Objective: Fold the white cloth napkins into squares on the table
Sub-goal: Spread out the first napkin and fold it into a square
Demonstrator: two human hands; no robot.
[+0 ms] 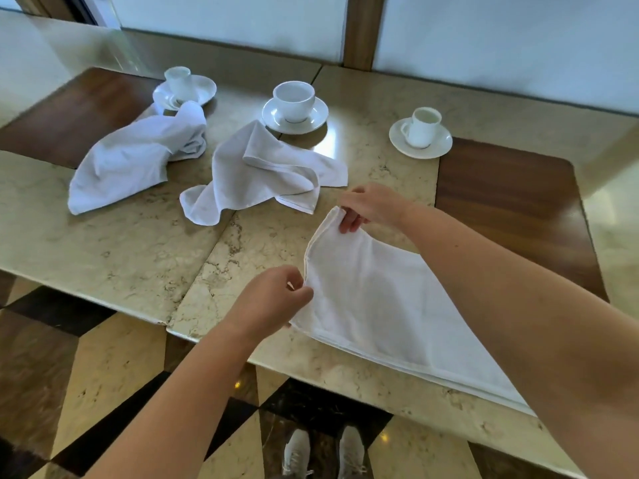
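A white cloth napkin (387, 305) lies folded in layers near the front edge of the marble table (114, 243). Its left edge is lifted off the surface. My left hand (273, 302) pinches the near corner of that edge. My right hand (370, 205) pinches the far corner, and my right forearm crosses over the napkin's right part. Two more white napkins lie crumpled farther back: one (266, 171) at the middle, one (135, 157) to the left.
Three white cups on saucers stand along the back: left (183, 88), middle (294, 105), right (421, 131). Dark wood insets sit at the table's left (69, 115) and right (511, 209). The table edge runs diagonally close to me, over a patterned floor.
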